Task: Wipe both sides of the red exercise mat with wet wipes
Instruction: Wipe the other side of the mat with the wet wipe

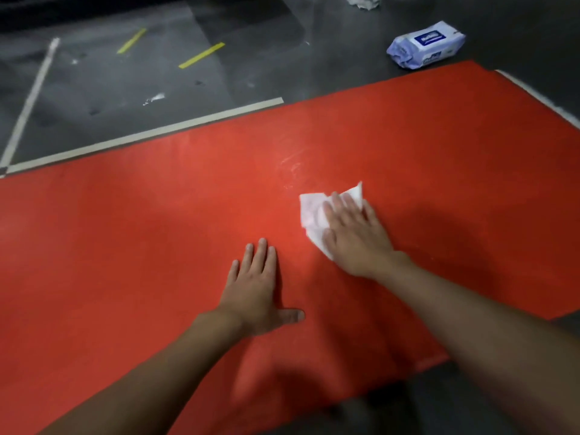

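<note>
Hands flat, fingers spread — right hand on white wet wipe, left hand on scuffed red mat.

Both arms reach forward; the left hand lies flat, fingers together, thumb out, while the right hand presses palm-down, fingers extended.

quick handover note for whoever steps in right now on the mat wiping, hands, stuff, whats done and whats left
Right hand: flat, pressing a white wet wipe onto the red mat, about mid-mat.
Left hand: empty, palm flat on the mat, bracing.
Wipes pack: on the floor beyond the mat's far right corner. A crumpled used wipe lies further back.
Done: wiping of the upper face is under way; faint smear marks show just beyond the wipe.
Left: finish this face, flip the mat, wipe the other side.
</note>
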### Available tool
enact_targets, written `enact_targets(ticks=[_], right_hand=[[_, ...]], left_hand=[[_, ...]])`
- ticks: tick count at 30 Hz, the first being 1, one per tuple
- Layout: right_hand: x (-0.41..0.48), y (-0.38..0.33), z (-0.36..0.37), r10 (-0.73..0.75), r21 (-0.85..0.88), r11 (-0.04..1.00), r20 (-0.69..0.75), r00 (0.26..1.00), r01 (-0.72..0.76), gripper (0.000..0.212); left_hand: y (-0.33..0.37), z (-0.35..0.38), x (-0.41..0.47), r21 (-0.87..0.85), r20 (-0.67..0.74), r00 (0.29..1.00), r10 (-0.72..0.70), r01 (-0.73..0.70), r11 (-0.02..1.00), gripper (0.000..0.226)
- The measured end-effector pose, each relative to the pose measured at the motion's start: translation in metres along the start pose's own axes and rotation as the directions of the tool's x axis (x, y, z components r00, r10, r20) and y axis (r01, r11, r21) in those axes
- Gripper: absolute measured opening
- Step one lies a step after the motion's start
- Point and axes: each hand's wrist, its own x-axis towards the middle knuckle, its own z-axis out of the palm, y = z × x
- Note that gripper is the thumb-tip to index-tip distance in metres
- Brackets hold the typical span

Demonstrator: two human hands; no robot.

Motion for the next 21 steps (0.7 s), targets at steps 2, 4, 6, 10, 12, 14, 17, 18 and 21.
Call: enact_targets(ticks=[2,4,6,10,12,14,17,18,21], right_hand=[[-0.006,-0.014,0.002,0.121,0.043,0.992,-0.005,0.993,-0.121,0.065],[-0.020,-0.038,0.012,-0.002,0.059,0.998,-0.041,0.999,0.005,0.067],[-0.031,-0.032,0.014,-0.208,0.007,0.978,-0.021,0.978,0.208,0.066],[-0.023,0.002,0.003,0.042,0.049,0.998,0.004,0.999,-0.042,0.064],[-0.036,-0.024,0.008,0.080,0.095,0.993,-0.032,0.996,-0.077,0.066],[-0.056,-0.040,0.016,-0.132,0.049,0.990,-0.030,0.991,0.133,0.071],[-0.056,-0.002,0.010,-0.231,-0.010,0.973,-0.012,0.973,0.231,0.074],[-0.055,0.007,0.006,-0.108,0.014,0.994,-0.009,0.994,0.108,0.072],[-0.071,-0.021,0.013,0.097,0.080,0.992,-0.038,0.995,-0.094,0.066]], left_hand=[[0.001,0.002,-0.005,-0.002,0.026,1.000,-0.011,0.011,1.000,0.138],[0.007,0.003,-0.007,-0.012,0.039,0.998,-0.040,0.041,0.999,0.141],[0.012,0.000,-0.008,0.001,0.048,0.997,-0.053,0.053,0.999,0.141],[0.009,0.000,-0.017,0.017,0.067,0.997,-0.049,0.048,0.999,0.141],[0.013,0.001,-0.023,0.017,0.075,0.996,-0.056,0.055,0.998,0.140],[0.016,0.000,-0.026,0.011,0.081,0.995,-0.058,0.058,0.998,0.139],[0.014,0.003,-0.032,0.013,0.083,0.995,-0.051,0.050,0.999,0.138],[0.013,0.004,-0.035,0.017,0.087,0.995,-0.045,0.043,0.999,0.138],[0.014,0.007,-0.043,0.014,0.085,0.996,-0.041,0.040,0.999,0.135]])
